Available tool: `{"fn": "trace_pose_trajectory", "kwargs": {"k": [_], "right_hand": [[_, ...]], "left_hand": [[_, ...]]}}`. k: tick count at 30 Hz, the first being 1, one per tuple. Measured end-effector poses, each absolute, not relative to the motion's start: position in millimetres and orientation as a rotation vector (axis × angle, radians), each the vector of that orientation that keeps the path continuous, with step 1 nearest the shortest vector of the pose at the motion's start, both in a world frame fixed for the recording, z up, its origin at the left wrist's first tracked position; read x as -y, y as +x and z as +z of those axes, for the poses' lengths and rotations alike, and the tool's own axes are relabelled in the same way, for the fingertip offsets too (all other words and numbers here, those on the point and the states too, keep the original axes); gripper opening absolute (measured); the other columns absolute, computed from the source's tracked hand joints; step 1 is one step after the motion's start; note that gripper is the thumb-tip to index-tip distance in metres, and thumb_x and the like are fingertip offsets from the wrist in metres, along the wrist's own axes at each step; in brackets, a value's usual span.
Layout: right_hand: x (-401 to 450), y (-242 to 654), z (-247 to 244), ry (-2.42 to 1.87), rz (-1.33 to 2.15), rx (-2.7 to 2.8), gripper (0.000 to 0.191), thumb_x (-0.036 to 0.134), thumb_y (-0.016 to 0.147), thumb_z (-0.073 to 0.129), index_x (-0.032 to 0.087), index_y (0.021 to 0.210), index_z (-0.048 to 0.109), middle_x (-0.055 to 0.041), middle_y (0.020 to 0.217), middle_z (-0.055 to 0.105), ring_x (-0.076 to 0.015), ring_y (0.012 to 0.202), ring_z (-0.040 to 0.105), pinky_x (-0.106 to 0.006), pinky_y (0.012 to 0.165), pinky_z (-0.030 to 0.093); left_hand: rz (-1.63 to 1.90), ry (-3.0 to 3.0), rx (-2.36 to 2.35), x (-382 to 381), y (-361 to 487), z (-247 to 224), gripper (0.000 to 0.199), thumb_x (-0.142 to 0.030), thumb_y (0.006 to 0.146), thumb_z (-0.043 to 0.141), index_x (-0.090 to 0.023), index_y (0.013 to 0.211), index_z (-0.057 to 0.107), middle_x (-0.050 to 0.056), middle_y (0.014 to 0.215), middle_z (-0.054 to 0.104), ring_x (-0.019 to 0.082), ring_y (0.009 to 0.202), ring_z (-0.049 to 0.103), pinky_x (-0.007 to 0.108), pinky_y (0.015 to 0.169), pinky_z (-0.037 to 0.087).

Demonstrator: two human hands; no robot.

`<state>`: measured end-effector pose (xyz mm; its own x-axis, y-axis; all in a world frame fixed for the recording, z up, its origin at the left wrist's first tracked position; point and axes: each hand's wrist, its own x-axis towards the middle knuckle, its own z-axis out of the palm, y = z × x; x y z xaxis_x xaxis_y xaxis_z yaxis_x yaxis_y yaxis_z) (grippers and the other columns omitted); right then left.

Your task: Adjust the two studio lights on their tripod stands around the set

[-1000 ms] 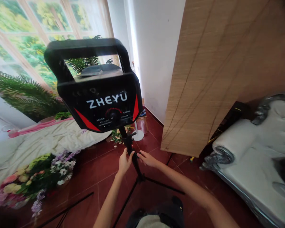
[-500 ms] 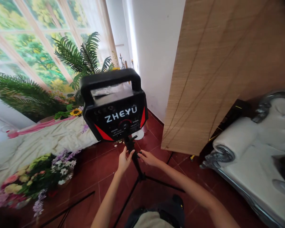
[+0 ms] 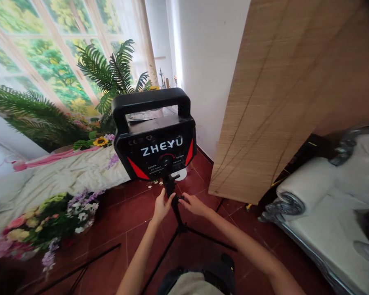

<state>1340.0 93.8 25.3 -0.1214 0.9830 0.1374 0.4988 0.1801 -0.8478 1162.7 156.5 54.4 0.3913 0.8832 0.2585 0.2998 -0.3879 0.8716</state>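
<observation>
A black studio light (image 3: 160, 141) with a carrying handle, red corner stripes and the word ZHEYU stands on top of a black tripod light stand (image 3: 177, 217). My left hand (image 3: 162, 207) is closed round the stand's column just below the light. From the other side, my right hand (image 3: 193, 204) pinches a small dark knob (image 3: 181, 198) at the column, partly covered by the fingers. A short lever sticks out of the bracket under the light. The tripod legs are spread on the floor in front of my body.
A flower arrangement (image 3: 61, 221) and a cloth-covered bench (image 3: 76, 172) lie to the left, with palm leaves (image 3: 119, 69) behind. On the right are a hanging woven blind (image 3: 252, 123) and a white tufted sofa (image 3: 322, 209). Another thin black leg (image 3: 92, 260) crosses the lower-left red tiles.
The light has shifted slightly right in view along with the background, while its stand's base shifts slightly left. Both hands keep their places on the column.
</observation>
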Motion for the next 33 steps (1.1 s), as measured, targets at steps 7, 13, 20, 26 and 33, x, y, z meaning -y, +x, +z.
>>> {"fn": "trace_pose_trajectory", "kwargs": {"k": [7,13,20,26,33], "right_hand": [[-92.7,1336.1,26.3,-1.446,0.849,1.704,0.027,0.045,0.095,0.044,0.022,0.083,0.051,0.0038,0.062,0.056,-0.0143,0.057,0.055,-0.023,0.056,0.034],[-92.6,1332.0,20.8,-1.441,0.833,1.679,0.028,0.045,0.096,0.044,0.022,0.083,0.051,0.0033,0.064,0.059,-0.0152,0.061,0.058,-0.024,0.059,0.037],[-88.4,1331.2,22.9,-1.517,0.678,1.769,0.025,0.043,0.097,0.043,0.021,0.089,0.052,0.001,0.072,0.061,-0.0157,0.066,0.06,-0.023,0.059,0.035],[-86.7,1331.3,31.6,-1.59,0.516,1.848,0.021,0.04,0.097,0.046,0.022,0.09,0.054,-0.0002,0.076,0.063,-0.0159,0.067,0.06,-0.023,0.057,0.032],[-86.9,1331.7,27.6,-1.573,0.575,1.763,0.02,0.039,0.095,0.049,0.022,0.09,0.057,0.0011,0.07,0.062,-0.0159,0.063,0.06,-0.024,0.059,0.039]], "left_hand": [[1.018,1.85,-0.976,-155.7,1161.0,40.6,0.04,-0.043,0.086,0.058,-0.02,0.118,0.056,0.008,0.114,0.068,0.021,0.102,0.065,0.032,0.09,0.05],[1.108,1.718,-0.995,-152.8,1165.7,22.1,0.04,-0.046,0.085,0.059,-0.019,0.114,0.056,0.008,0.106,0.07,0.02,0.095,0.068,0.031,0.083,0.053],[1.133,1.7,-1.025,-153.2,1165.8,18.1,0.041,-0.046,0.083,0.061,-0.019,0.114,0.058,0.009,0.106,0.07,0.022,0.098,0.068,0.033,0.084,0.055],[1.17,1.71,-1.036,-153.4,1166.5,16.4,0.036,-0.044,0.084,0.061,-0.019,0.11,0.06,0.008,0.105,0.07,0.022,0.097,0.068,0.033,0.085,0.054],[1.206,1.698,-1.023,-155.9,1171.2,21.1,0.035,-0.043,0.085,0.06,-0.02,0.11,0.059,0.007,0.103,0.069,0.021,0.096,0.067,0.032,0.086,0.052]]}}
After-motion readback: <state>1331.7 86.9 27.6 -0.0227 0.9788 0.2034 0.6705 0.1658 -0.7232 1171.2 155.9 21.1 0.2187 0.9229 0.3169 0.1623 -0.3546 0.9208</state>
